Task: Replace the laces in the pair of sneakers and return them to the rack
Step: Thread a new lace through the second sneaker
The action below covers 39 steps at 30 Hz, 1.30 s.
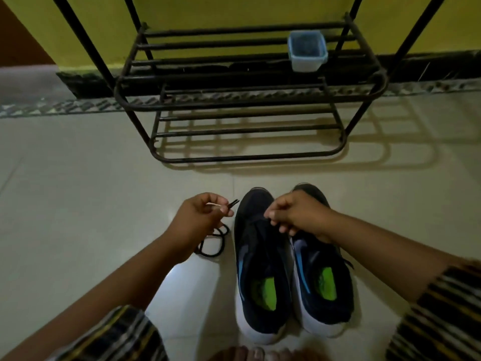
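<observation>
Black tubular metal rack (244,105), rounded corners, stands on glossy pale tiled floor (78,191) against the wall. Pair of dark mesh sneakers (263,267), white soles, green insoles, lies side by side before it, long axes toward the rack, toes forward. Right hand (294,214) fingers curled, pinching the left sneaker's upper. Left hand (197,214) pinches both tips of a black cord lace (210,243), looped on the floor. Clear plastic container (307,50) sits on the rack.

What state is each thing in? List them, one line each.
Left hand: pinching the black lace.
Black lace: tips held up, the rest coiled on the floor.
Right hand: pinching at the left sneaker's eyelets.
Left sneaker: on the floor, unlaced.
Right sneaker: on the floor, beside it.
Rack: holds no shoes.
Plastic container: on the rack, lidless.
</observation>
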{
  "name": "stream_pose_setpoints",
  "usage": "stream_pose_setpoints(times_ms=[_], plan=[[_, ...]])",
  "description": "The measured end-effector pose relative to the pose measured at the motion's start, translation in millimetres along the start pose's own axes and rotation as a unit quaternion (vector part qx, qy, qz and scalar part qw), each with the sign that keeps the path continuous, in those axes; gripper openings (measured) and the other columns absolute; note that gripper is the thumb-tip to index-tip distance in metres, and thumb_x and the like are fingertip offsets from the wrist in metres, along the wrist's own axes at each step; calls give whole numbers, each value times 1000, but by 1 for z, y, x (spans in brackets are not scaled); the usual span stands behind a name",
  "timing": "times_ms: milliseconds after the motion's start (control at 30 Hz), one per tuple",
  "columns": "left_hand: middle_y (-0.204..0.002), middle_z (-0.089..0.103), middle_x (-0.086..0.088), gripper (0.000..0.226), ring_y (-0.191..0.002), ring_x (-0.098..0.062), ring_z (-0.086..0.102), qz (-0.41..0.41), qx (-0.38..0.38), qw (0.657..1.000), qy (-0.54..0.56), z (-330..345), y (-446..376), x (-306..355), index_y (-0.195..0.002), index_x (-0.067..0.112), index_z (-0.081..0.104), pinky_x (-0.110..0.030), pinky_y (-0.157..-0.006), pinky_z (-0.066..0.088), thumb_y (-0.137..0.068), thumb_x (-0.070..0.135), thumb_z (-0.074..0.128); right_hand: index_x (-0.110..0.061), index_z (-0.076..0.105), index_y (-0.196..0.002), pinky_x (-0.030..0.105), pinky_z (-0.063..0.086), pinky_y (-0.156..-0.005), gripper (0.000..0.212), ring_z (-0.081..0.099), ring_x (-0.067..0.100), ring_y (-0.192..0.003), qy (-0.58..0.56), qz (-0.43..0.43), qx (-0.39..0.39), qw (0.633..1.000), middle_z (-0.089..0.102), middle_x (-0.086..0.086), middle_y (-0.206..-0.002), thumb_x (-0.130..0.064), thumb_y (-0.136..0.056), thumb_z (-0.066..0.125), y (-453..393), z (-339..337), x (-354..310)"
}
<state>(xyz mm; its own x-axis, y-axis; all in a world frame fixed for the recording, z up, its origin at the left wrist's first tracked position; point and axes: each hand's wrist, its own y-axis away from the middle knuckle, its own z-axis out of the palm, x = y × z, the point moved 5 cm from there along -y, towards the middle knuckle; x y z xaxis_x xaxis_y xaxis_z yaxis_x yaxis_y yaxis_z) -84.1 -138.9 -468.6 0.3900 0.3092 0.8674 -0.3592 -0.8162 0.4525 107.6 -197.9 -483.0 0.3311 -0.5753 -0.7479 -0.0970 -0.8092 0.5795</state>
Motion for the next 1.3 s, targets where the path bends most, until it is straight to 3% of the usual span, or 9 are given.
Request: stream_pose_setpoints(times_ms=[67, 167, 367, 533, 633, 867, 1033, 1300], plan=[[-81, 72, -4, 9, -58, -7, 56, -10, -14, 1000, -16, 6, 0, -9, -98, 12, 62, -13, -53, 46, -90, 8, 60, -9, 67, -89, 20, 41, -49, 11, 52, 11, -57, 5, -2, -13, 1000, 62, 4, -73, -12, -92, 57, 2, 9, 6], [-76, 66, -8, 10, -59, -9, 53, -4, -38, 998, -52, 14, 1, -14, -89, 15, 65, -11, -51, 42, -90, 7, 60, -7, 70, -94, 20, 41, -49, 14, 53, 11, -58, 33, -9, -33, 999, 64, 6, -77, -16, -91, 60, 2, 18, 8], [-69, 48, -15, 15, -65, -25, 36, -30, -60, 997, -43, 27, -3, -26, -77, 10, 61, -27, -52, 29, -92, 8, 58, -8, 72, -94, 15, 41, -46, 15, 50, 7, -50, 39, -47, -5, 998, 62, -8, -66, -19, -89, 63, 3, 18, -1], [-75, 69, -2, 8, -68, -14, 59, -2, -30, 998, -53, 32, -2, -24, -80, 18, 68, -24, -63, 43, -86, 14, 67, -8, 69, -91, 20, 42, -43, 13, 50, 10, -47, 40, -54, -1, 998, 59, 2, -64, -20, -88, 63, 5, 23, -9], [-71, 68, 2, 9, -67, -12, 59, 22, 7, 995, -97, 29, -5, -24, -78, 20, 69, -30, -68, 48, -87, 18, 66, -8, 70, -83, 22, 47, -46, 9, 54, 12, -52, 87, -43, 19, 995, 62, 3, -66, -15, -86, 66, 3, 18, -8], [-75, 63, 6, 11, -63, -1, 54, 112, 17, 954, -278, 36, -10, -16, -88, 15, 68, -14, -57, 39, -90, 22, 60, -12, 74, -89, 5, 33, -38, 7, 46, -12, -36, 97, -20, -17, 995, 58, -11, -61, -14, -83, 70, 5, 19, -1], [-86, 68, -7, 18, -80, -23, 62, 135, 28, 926, -351, 40, -11, -9, -93, 9, 66, -35, -73, 50, -93, 22, 53, -13, 74, -93, 2, 31, -40, 11, 48, -7, -44, 101, -24, -24, 994, 58, -13, -64, -15, -82, 71, 6, 20, -1], [-87, 68, -14, 21, -80, -29, 61, 149, 9, 908, -390, 47, -11, -4, -92, 3, 67, -41, -74, 51, -92, 18, 52, -12, 72, -101, 9, 36, -56, 22, 49, -4, -59, 113, -38, -27, 993, 56, -16, -67, -17, -80, 73, 6, 23, -1]])
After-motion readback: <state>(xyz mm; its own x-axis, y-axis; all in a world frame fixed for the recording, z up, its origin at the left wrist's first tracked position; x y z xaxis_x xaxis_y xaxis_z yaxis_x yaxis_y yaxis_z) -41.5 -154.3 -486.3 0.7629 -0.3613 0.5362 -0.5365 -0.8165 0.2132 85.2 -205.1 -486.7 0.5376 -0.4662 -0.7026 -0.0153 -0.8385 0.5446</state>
